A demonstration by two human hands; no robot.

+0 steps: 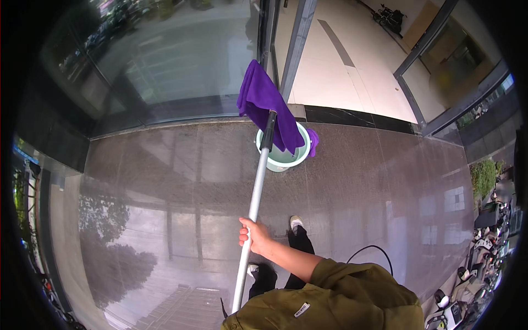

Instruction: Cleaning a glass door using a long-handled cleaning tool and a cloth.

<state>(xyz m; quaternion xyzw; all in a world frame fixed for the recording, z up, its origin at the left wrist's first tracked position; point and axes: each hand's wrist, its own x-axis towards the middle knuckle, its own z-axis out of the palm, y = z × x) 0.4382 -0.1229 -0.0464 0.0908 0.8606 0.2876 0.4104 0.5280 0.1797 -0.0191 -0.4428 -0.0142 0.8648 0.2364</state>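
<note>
My right hand (253, 237) is closed around a silver metal pole (256, 189) that rises away from me. At the pole's black upper end hangs a purple cloth (264, 97), draped over a head that it hides. Behind and below the cloth stands a pale green bucket (305, 152) with liquid in it; whether the cloth touches the bucket cannot be told. A second purple cloth (313, 142) hangs over the bucket's right rim. The left hand is out of view, and the pole's lower end is hidden by my olive shirt.
A large glass pane (185, 70) stands ahead on the left. Beside it, a doorway with grey metal frames (298, 45) opens onto a pale floor (330, 78). A black stone threshold (342, 116) crosses it. Glossy tiles (350, 185) lie underfoot; parked scooters (458, 305) line the far right.
</note>
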